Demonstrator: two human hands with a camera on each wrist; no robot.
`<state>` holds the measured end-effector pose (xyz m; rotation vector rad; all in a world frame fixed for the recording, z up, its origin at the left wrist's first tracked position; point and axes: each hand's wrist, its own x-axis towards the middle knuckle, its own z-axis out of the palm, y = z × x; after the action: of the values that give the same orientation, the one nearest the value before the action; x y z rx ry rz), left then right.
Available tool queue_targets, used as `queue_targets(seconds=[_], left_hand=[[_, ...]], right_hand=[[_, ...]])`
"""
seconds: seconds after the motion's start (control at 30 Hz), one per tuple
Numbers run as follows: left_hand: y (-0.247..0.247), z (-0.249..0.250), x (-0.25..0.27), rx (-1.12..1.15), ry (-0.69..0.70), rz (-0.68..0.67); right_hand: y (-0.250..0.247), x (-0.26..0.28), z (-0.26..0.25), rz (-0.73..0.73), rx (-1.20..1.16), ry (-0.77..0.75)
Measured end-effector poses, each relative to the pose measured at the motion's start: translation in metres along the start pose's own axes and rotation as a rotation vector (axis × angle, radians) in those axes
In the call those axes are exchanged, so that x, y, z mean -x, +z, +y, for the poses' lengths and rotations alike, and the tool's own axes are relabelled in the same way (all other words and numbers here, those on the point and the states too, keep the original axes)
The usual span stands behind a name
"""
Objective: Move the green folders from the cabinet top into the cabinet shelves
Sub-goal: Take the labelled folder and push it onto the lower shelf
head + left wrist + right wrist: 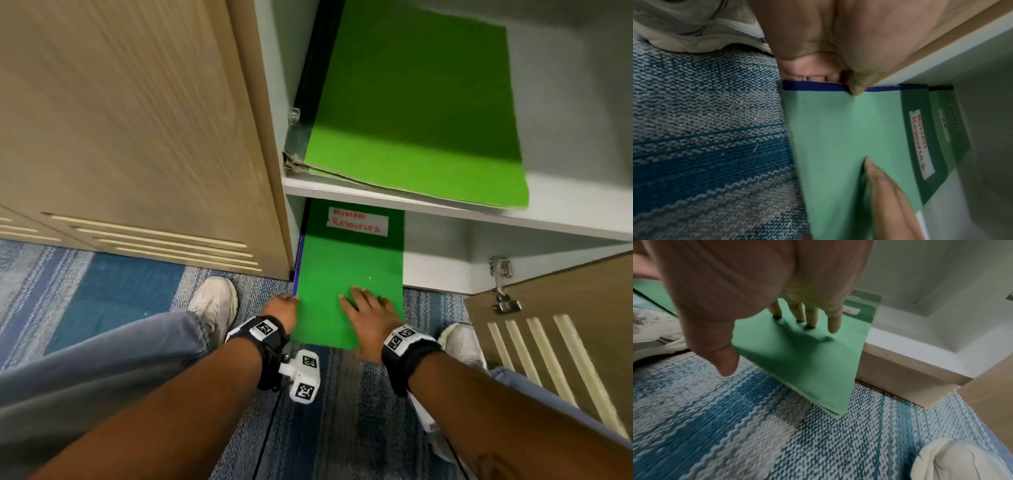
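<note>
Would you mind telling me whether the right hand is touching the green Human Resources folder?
Touching. The right wrist view shows the right hand with straight fingertips pressed onto the green Human Resources folder.

We cannot see the far end of the labelled green folder (346, 294), which runs under the upper shelf (445, 205) into shadow. In the left wrist view, a second folder (949, 123) lies beneath it, and its label is too small and dim for us to read. The left hand's (281, 308) fingers (818, 78) go under the blue spine, so we cannot follow them. The upper green folder (414, 113) is cut off by the head picture's top edge.
</note>
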<state>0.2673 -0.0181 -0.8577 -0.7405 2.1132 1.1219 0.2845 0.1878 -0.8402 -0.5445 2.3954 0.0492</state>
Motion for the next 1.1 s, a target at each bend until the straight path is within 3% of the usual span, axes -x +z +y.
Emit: queue_targets(seconds=[0.47, 0.8, 0.97, 1.1], left_hand=[[-0.001, -0.044, -0.009, 0.342, -0.027, 0.018], [0.002, -0.055, -0.024, 0.43, 0.004, 0.002], [-0.017, -0.01, 0.013, 0.403, 0.15, 0.026], [-0.04, 0.036, 0.047, 0.355, 0.37, 0.048]], right_hand=[[-0.065, -0.086, 0.036, 0.095, 0.02, 0.115], [-0.071, -0.09, 0.033, 0.068, 0.016, 0.139], [-0.083, -0.067, 0.02, 0.172, -0.093, 0.076], [-0.116, -0.029, 0.007, 0.246, -0.177, 0.015]])
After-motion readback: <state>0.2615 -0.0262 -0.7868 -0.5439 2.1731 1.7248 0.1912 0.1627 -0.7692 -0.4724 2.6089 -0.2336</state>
